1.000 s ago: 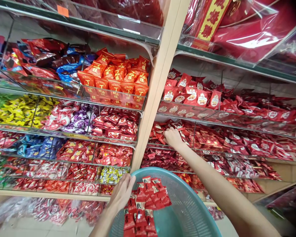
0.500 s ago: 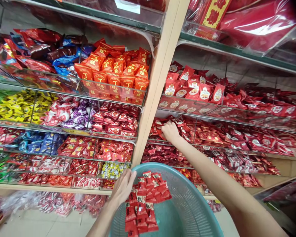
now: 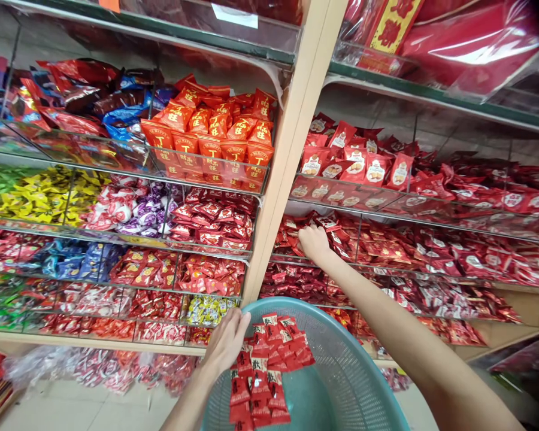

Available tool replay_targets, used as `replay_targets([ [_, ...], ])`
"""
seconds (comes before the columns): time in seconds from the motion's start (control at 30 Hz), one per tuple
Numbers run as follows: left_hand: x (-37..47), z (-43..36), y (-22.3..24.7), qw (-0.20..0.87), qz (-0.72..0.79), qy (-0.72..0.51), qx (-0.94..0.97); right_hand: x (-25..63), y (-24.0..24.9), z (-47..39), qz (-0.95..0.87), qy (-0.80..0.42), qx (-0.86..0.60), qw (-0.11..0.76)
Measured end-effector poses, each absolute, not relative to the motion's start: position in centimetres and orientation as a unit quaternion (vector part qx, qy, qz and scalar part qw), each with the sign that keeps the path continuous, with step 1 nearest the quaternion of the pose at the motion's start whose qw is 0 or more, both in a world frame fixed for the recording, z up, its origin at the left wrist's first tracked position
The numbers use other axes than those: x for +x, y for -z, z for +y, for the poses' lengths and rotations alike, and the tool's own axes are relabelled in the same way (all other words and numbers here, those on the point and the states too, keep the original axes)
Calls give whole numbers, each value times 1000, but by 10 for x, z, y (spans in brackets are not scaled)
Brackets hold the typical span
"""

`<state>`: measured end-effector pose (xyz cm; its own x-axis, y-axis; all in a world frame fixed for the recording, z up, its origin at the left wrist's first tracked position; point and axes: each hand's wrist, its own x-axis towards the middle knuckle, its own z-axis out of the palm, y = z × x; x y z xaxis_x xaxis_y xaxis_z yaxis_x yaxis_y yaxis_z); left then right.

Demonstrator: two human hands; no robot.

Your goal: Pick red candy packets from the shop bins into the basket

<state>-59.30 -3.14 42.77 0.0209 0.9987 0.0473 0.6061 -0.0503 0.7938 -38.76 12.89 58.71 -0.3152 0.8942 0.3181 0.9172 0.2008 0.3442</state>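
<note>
My left hand is closed over the left rim of a teal plastic basket, its thumb lying along the edge. In the basket, red candy packets with dark lettering on cream labels lie in joined-looking rows, mostly on the left. My right hand reaches into a shelf compartment of small red wrapped candies, just right of the wooden post. Its fingers are curled down among the wrappers, and whatever they hold is hidden.
A wooden post divides the shelves. Clear front panels edge each tier. Orange-red snack bags and yellow-wrapped candies fill left compartments; red packets sit above my right hand. Bagged sweets lie below the bottom shelf on the floor.
The view has shifted slightly, so the shelves appear a little farther right and lower. My right hand stays at the same candies, its fingers a bit more curled. My left hand keeps the rim.
</note>
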Motion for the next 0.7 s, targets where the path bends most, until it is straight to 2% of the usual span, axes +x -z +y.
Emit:
replay_targets([
  [0.1,-593,-31,-428,301,618,-324,650,-386,-596,128,-771,239,-588,40],
  [0.2,-593,-31,-429,297,616,-324,654,-381,-606,128,-771,207,-593,104],
  [0.4,-593,-32,-431,302,612,-326,654,-366,-614,114,-796,19,-506,331],
  [0.57,-594,-31,-430,299,610,-327,657,-362,-608,66,-778,-66,-456,427],
  [0.7,-594,-29,-428,280,612,-320,667,-370,-583,26,-740,-181,-427,487],
])
